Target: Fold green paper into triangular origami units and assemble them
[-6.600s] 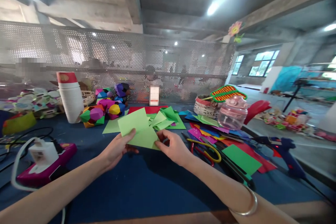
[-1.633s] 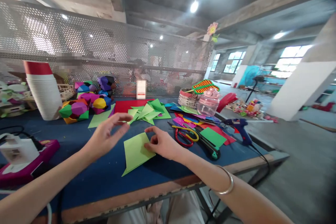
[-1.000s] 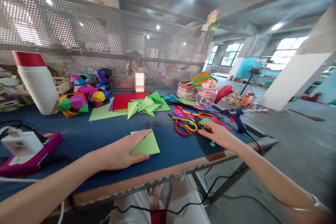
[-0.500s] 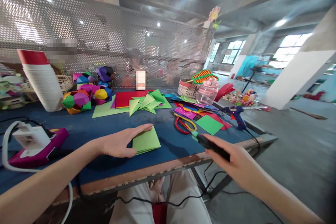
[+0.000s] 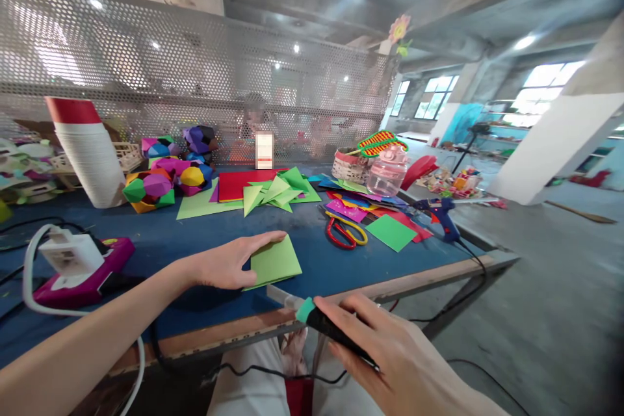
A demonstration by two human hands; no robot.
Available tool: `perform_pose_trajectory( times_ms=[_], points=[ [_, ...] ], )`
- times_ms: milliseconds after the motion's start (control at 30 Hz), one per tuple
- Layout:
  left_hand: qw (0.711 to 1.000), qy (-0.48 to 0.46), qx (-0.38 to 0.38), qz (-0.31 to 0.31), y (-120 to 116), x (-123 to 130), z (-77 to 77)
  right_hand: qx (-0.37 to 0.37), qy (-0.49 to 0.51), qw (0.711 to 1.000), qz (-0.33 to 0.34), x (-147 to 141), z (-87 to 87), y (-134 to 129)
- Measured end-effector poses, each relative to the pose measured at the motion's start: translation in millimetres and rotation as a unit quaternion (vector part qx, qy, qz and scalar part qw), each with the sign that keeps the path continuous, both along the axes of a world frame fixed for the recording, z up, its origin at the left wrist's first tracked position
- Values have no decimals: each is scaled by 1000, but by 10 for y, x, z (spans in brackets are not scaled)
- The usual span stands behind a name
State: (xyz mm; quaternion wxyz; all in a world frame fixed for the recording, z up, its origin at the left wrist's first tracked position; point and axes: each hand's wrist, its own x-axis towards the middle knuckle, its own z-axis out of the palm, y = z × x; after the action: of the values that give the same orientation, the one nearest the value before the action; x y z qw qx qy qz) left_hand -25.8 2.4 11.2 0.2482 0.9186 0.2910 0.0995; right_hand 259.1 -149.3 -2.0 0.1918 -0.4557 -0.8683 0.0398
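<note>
My left hand [image 5: 229, 264] rests at the left side of a folded light-green paper [image 5: 277, 262], holding it on the table. Its index finger stretches along the top edge and the thumb lies at the lower left corner. In my right hand [image 5: 390, 344] is a utility knife [image 5: 336, 331] with a black and teal handle, its fingers wrapped round it. The bare blade points left, just below the paper's lower edge, over the table's front edge. I cannot tell whether the blade touches the paper.
Red-and-yellow-handled scissors [image 5: 346, 231], a green square [image 5: 391, 232] and a glue gun [image 5: 441, 216] lie to the right. Cut green pieces [image 5: 273, 192] are behind. A purple power strip [image 5: 104, 273], a stack of paper cups [image 5: 90, 162] and folded paper balls [image 5: 150, 190] stand left.
My right hand has brought the knife left and down from beside the scissors to the paper's lower edge. My left hand stays on the paper.
</note>
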Motion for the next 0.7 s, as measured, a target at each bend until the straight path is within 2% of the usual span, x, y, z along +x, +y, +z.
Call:
perform_pose_trajectory(
  times_ms=[200,267,533,700],
  points=[
    [984,-109,-135,25,45,24,-10,17,-44,999,25,-208,29,33],
    [978,-133,-158,29,63,23,-16,23,-58,998,22,-262,34,42],
    [979,-132,-153,39,42,27,4,71,-120,990,-13,-351,44,92],
    [990,-98,-83,61,18,55,-30,93,-127,987,-37,-292,-5,64]
  ],
)
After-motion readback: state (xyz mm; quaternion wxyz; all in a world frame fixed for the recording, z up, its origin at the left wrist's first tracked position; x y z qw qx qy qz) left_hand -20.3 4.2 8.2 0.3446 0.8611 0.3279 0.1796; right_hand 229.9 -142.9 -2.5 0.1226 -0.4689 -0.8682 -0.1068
